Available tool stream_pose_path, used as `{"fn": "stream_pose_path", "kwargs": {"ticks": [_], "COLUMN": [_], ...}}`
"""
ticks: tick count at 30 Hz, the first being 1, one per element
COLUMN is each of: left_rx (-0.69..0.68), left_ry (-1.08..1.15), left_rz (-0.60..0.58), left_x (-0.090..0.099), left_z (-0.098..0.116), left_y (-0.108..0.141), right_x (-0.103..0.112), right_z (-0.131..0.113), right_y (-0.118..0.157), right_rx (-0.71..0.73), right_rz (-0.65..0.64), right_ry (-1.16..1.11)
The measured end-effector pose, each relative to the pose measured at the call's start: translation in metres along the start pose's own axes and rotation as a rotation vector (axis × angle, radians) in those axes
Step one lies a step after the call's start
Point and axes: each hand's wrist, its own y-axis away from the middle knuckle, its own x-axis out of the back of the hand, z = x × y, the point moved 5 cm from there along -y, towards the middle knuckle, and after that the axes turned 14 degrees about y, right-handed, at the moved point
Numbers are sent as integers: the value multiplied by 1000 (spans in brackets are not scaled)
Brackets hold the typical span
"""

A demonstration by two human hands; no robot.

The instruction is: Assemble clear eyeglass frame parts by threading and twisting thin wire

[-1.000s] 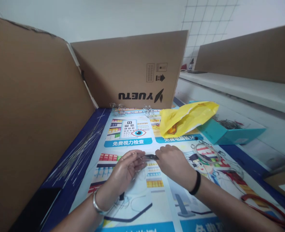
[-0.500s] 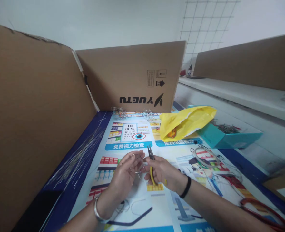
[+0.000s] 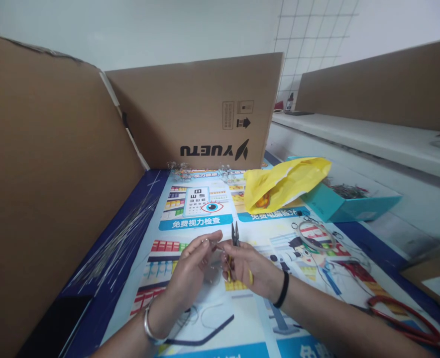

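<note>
My left hand (image 3: 194,266), with a silver bangle at the wrist, pinches a thin silver wire piece (image 3: 213,274) between thumb and fingers. Loops of this wire hang below the fingertips. My right hand (image 3: 247,263), with a black band at the wrist, holds yellow-handled pliers (image 3: 235,234) in the palm, jaws pointing away from me and slightly apart. Its thumb and forefinger meet the wire close to my left fingertips. Fine detail of the wire between the hands is too small to tell.
Straight wires (image 3: 117,243) lie at the left. Cardboard panels (image 3: 197,109) stand behind and left. A yellow bag (image 3: 287,185) and teal box (image 3: 358,205) sit back right; coiled wire (image 3: 317,236) and a red coil (image 3: 402,318) lie right.
The wire loops between my hands have turned and now hang lower. The pliers have tilted more upright in my right hand. The whole view has shifted slightly.
</note>
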Motion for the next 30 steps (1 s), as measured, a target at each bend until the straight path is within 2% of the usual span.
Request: {"fn": "stream_pose_path", "kwargs": {"ticks": [5, 9, 15, 18, 24, 30], "left_rx": [31, 19, -94, -142, -96, -113], "left_ry": [-10, -52, -411, -521, -517, -500], "left_rz": [16, 19, 100, 112, 83, 76], "left_x": [2, 7, 22, 27, 28, 26], "left_z": [-2, -2, 10, 14, 10, 11], "left_y": [-1, -3, -12, -16, -16, -15], "right_x": [2, 7, 17, 20, 26, 24], "right_z": [0, -2, -13, -16, -14, -17], "right_y": [0, -1, -2, -3, -8, -7], "right_rx": [31, 61, 70, 68, 72, 69], "right_rz": [-16, 18, 148, 203, 214, 190], "right_ry": [40, 63, 132, 147, 181, 271]}}
